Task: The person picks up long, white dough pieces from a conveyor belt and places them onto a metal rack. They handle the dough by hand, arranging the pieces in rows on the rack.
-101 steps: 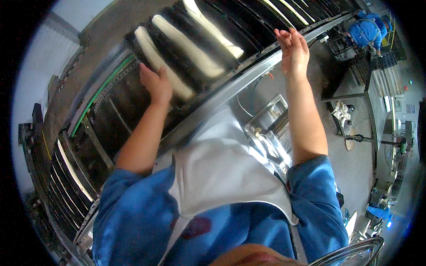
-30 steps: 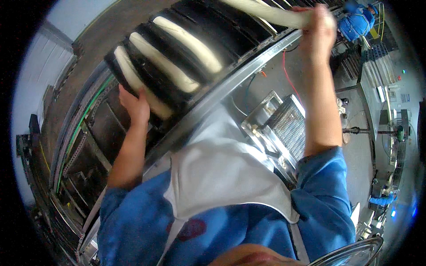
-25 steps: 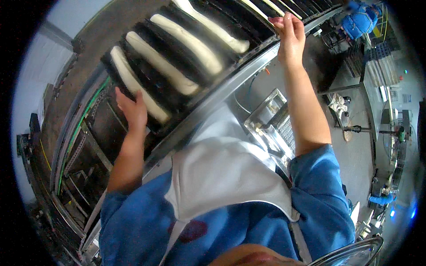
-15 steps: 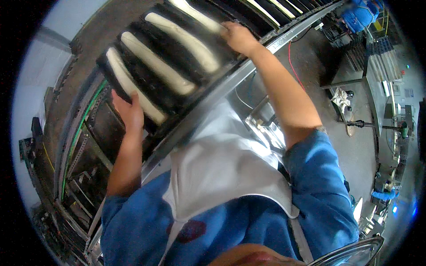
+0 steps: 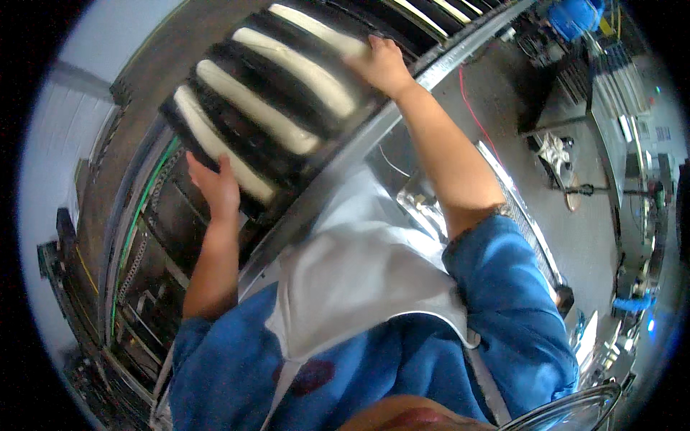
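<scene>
A long black tray [image 5: 231, 123] lies tilted across the upper left, over the machine frame. Several long, pale dough loaves [image 5: 255, 111] rest in it side by side. At its left end, my left hand [image 5: 218, 188] grips the edge, with the thumb up against the nearest loaf and the fingers along the outside. My right hand [image 5: 386, 68] is closed around the right end, next to the farthest loaf; its fingertips are partly hidden and slightly blurred.
A metal rail [image 5: 363, 147] runs diagonally between the tray and my apron. More loaves [image 5: 417, 16] lie in black trays beyond my right hand. Left is machinery with a green strip [image 5: 147, 176]. A perforated metal panel [image 5: 521, 208] stands beside my right arm; a red cord [image 5: 474, 108] crosses the floor.
Both hands keep hold of the tray, which appears slightly lower in the picture as the view shifts. The perforated panel has come into sight beside my right arm.
</scene>
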Demonstrator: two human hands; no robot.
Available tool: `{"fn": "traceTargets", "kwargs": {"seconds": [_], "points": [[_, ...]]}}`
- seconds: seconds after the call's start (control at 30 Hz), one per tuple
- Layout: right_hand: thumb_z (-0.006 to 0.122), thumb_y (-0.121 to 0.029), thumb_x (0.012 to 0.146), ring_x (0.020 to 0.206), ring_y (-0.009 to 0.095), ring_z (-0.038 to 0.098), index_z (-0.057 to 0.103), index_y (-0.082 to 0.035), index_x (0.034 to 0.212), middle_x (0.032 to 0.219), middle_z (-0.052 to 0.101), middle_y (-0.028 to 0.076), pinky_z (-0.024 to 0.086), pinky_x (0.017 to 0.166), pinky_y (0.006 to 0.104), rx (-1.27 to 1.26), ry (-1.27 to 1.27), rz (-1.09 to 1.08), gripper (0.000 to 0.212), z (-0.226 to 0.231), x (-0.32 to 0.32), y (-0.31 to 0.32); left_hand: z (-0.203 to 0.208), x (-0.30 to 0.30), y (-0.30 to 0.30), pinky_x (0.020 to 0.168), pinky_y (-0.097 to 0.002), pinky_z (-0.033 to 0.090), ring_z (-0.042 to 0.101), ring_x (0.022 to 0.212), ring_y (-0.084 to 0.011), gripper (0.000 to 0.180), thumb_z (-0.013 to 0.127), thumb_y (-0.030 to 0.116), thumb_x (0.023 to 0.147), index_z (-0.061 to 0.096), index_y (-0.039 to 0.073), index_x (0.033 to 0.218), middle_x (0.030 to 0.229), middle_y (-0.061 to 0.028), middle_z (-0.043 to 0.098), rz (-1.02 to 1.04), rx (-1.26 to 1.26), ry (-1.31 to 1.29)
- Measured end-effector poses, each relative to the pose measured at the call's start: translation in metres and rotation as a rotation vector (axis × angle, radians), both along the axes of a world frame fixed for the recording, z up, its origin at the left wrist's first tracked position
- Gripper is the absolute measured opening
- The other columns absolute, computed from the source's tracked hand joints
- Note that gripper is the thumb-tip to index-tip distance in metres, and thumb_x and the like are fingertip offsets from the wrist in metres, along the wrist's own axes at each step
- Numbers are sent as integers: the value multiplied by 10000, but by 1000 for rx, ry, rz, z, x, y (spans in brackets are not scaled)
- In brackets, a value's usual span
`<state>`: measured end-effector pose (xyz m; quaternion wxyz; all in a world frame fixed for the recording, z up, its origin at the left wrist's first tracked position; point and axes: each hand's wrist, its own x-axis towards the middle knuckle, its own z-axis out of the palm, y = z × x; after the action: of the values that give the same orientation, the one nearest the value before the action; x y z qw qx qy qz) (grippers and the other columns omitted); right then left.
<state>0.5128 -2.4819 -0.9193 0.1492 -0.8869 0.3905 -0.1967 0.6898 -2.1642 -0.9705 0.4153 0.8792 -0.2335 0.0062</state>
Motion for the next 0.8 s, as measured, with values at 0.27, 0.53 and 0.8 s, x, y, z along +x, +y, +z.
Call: {"fn": "traceTargets", "kwargs": {"seconds": [0.27, 0.53, 0.8], "points": [[732, -270, 764, 1212, 357, 444, 581, -56, 1160, 1238, 521, 173, 383, 988, 421, -154, -13, -203, 475, -22, -261, 77, -23, 17, 5, 1091, -436, 251, 295, 1311, -405, 816, 630, 313, 856, 169, -51, 1422, 1436, -287, 244, -22, -40, -22], [671, -505, 765, 1116, 307, 526, 556, -80, 1163, 1181, 572, 105, 228, 1061, 574, -321, 429, -549, 594, -75, -399, 148, -8, 7, 1, 1099, -423, 225, 251, 1343, -383, 821, 604, 353, 884, 137, -30, 1440, 1449, -281, 222, 12, -22, 27], [695, -342, 801, 809, 279, 582, 505, -42, 1051, 872, 587, 143, 465, 767, 394, 50, -262, -827, 435, -61, -426, 128, 7, -7, 6, 1107, -414, 187, 202, 1361, -376, 799, 602, 316, 890, 131, -2, 1451, 1466, -255, 198, -8, -56, 52]]}}
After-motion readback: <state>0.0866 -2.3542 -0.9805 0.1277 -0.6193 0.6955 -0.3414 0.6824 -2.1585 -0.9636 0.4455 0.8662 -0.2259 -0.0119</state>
